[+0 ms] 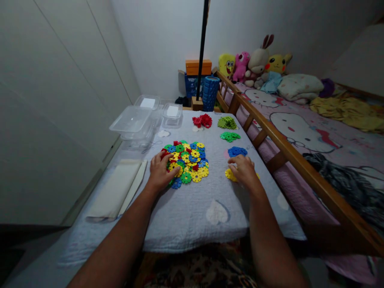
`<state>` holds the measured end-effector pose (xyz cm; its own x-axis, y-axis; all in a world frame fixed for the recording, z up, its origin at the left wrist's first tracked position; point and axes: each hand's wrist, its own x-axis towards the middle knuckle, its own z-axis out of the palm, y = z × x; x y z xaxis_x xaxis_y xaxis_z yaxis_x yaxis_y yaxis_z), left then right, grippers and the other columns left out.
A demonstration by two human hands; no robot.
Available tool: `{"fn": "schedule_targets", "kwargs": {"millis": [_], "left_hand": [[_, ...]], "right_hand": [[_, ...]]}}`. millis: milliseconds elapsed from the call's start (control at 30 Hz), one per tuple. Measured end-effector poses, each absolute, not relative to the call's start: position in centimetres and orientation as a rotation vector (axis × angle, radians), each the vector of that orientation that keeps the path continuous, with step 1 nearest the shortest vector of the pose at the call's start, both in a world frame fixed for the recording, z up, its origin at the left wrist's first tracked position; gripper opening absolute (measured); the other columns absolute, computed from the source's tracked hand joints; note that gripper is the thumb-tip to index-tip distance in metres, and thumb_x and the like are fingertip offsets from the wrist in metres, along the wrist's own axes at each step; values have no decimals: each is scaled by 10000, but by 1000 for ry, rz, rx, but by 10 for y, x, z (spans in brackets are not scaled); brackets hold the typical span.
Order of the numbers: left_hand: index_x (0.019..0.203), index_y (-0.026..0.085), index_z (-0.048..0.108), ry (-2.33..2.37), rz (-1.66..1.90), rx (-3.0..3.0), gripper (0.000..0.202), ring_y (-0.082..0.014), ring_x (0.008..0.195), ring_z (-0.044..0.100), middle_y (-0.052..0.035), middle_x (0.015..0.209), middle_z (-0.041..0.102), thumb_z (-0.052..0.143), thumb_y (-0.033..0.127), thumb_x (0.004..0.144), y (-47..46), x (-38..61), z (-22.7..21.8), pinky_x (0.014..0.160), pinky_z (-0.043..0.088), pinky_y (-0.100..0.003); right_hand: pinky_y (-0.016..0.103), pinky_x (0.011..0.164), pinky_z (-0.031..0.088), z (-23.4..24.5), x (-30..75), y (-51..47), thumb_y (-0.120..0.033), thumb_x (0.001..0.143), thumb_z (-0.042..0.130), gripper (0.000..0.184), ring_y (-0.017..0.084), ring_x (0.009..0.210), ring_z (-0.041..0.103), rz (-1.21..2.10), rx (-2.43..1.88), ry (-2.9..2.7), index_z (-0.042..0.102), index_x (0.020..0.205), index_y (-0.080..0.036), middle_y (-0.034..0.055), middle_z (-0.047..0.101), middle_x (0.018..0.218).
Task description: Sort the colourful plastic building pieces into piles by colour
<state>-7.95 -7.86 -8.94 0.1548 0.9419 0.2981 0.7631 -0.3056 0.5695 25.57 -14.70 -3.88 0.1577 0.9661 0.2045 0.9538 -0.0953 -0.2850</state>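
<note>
A mixed heap of red, yellow, green and blue plastic snowflake discs (189, 160) lies on the grey-blue padded cloth (192, 208). My left hand (160, 170) rests on the heap's left edge, fingers curled onto the discs. My right hand (244, 170) lies palm down over a small pile of yellow discs (230, 175), fingers bent on them. Sorted piles sit beyond: blue (237, 151), green (230, 137), light green (227, 122) and red (202, 120).
Clear plastic boxes (135, 122) and a smaller tub (172, 115) stand at the far left. A folded white cloth (115, 190) lies left. A wooden bed rail (285, 148) runs along the right, with plush toys (255, 64) behind. A black pole (202, 48) rises at the back.
</note>
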Motion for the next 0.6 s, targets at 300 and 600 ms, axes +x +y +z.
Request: {"fn": "schedule_targets", "kwargs": {"millis": [300, 600], "left_hand": [[1281, 230, 648, 1654, 900, 2136, 550, -369, 1404, 430, -140, 1444, 502, 702, 491, 800, -80, -79, -90, 1212, 326, -569], [1232, 206, 675, 1658, 962, 2115, 497, -369, 1389, 454, -154, 1427, 525, 695, 482, 819, -82, -76, -89, 1202, 340, -556]], "right_hand": [[398, 913, 400, -44, 155, -126, -282, 915, 686, 205, 296, 1081, 538, 166, -1751, -2147, 715, 1110, -226, 111, 690, 1144], [393, 895, 398, -58, 146, -124, -231, 930, 660, 87, 288, 1064, 547, 140, -1725, -2163, 710, 1000, -216, 107, 698, 1096]]}}
